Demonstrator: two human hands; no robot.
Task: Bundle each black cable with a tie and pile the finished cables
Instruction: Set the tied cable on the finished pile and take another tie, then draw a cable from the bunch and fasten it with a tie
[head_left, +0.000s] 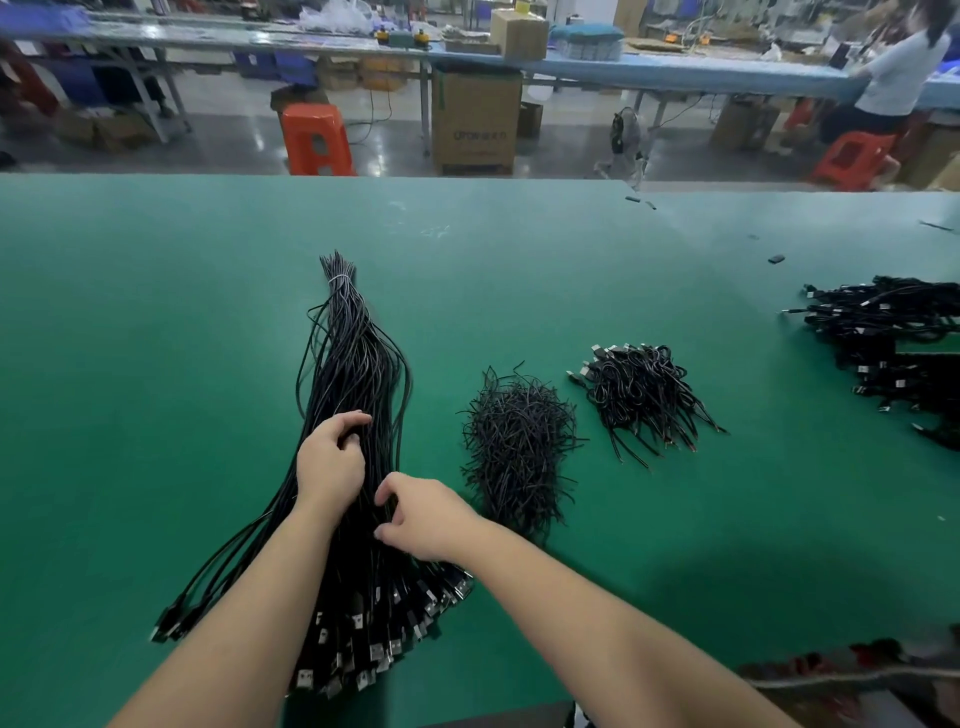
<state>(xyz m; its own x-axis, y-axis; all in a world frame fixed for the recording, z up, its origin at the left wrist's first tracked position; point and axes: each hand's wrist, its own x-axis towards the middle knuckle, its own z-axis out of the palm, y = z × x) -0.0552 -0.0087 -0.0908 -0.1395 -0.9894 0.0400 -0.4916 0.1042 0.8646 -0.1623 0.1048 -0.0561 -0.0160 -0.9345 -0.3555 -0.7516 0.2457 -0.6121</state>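
Note:
A long sheaf of loose black cables (353, 374) lies lengthwise on the green table (156, 338), bound at its far end, with metal plugs fanned out near me. My left hand (330, 460) grips several strands in the middle of the sheaf. Just to its right, my right hand (421, 514) pinches at strands on the sheaf with curled fingers. A heap of short black ties (517, 447) sits right of the sheaf. Further right lies a small pile of bundled cables (641, 395).
A bigger heap of black cables (893, 343) lies at the table's right edge. A few small black scraps (776, 259) dot the far right of the table. Beyond the table are orange stools (317, 137), cardboard boxes (475, 122) and a seated person (893, 78).

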